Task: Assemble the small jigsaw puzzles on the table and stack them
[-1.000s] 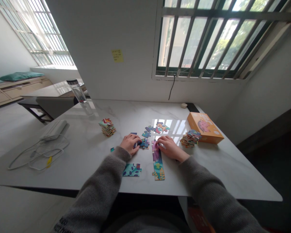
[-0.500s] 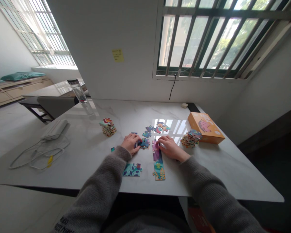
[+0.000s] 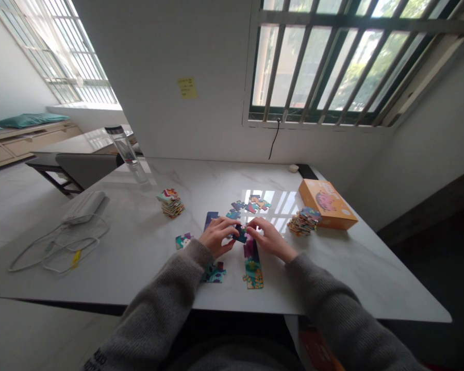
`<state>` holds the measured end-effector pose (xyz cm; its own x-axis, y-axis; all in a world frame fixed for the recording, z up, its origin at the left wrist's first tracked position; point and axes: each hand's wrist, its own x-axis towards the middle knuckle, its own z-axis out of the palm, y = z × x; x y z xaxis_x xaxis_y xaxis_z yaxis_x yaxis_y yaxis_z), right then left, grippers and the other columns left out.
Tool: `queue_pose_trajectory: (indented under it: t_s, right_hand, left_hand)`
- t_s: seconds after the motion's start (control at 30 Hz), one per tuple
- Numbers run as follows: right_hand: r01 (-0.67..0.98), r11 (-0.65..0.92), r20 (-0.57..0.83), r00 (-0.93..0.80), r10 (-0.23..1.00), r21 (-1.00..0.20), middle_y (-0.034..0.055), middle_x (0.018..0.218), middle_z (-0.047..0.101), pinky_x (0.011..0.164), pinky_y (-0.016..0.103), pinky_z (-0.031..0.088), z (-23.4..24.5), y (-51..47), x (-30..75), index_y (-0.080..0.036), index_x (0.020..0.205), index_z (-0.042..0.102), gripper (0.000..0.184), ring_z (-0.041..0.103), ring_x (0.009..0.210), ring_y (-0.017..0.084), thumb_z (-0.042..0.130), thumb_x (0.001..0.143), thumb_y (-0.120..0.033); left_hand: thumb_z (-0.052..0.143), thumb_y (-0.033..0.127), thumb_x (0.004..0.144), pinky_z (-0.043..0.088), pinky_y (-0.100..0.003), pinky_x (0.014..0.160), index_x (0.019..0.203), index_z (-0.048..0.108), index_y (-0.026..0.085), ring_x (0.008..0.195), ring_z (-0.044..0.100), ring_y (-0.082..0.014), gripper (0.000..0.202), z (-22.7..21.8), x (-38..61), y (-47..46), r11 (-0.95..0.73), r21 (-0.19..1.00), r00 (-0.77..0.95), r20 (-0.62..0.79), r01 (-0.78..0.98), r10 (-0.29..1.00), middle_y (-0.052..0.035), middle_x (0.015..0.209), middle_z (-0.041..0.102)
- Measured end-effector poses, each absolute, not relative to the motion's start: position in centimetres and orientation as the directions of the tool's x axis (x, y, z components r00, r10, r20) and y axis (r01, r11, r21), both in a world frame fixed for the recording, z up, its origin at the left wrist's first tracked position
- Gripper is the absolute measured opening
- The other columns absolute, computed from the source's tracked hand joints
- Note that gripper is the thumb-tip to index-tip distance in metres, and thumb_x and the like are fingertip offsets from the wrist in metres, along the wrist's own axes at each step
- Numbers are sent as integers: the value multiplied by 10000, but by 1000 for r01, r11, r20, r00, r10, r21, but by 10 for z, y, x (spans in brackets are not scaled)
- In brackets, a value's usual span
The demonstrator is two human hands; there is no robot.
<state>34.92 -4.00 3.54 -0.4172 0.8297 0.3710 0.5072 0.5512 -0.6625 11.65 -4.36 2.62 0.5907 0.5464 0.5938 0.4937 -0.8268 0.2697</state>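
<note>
My left hand (image 3: 216, 235) pinches a dark blue puzzle piece (image 3: 240, 233) and holds it against the top of a joined column of puzzle pieces (image 3: 252, 265). My right hand (image 3: 269, 237) rests at the top of that column, its fingertips touching the same piece. Loose pieces (image 3: 251, 204) lie just beyond the hands. A purple piece (image 3: 210, 218) and a small piece (image 3: 183, 240) lie to the left. A joined teal section (image 3: 214, 273) shows partly under my left sleeve.
Two stacks of pieces stand on the white marble table (image 3: 147, 242): one at the left (image 3: 170, 202), one at the right (image 3: 303, 221) beside an orange box (image 3: 327, 203). A glass bottle (image 3: 127, 149), a white adapter (image 3: 83, 206) and cable (image 3: 58, 247) lie at left.
My left hand has lifted a dark blue piece from the table and moved it right to the top of the column. My right hand shifted slightly to meet it.
</note>
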Motion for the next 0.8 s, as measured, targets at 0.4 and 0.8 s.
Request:
queue_pose_trajectory:
  t_s: [0.4,0.8]
  right_hand:
    - [226,243,138,-396,908,-943,-46,630,457,579,257,369,35,-44,337,-198,677,476,488,454,603,122,598,857,-635]
    - [173,199,113,-409,906,-965,-35,651,499,586,256,347,34,-42,340,-192,717,520,494,433,619,121,626,823,-663]
  left_hand:
    - [593,141,875,501,-419,915,1135,626,235,1064,615,-247,278,23,120,-46,-814,278,494,680,510,542,-86,1173,643]
    - [611,148,854,491,-411,957,1082,629,244,1101,623,-230,249,23,126,-50,-823,291,515,665,488,541,-56,1244,678]
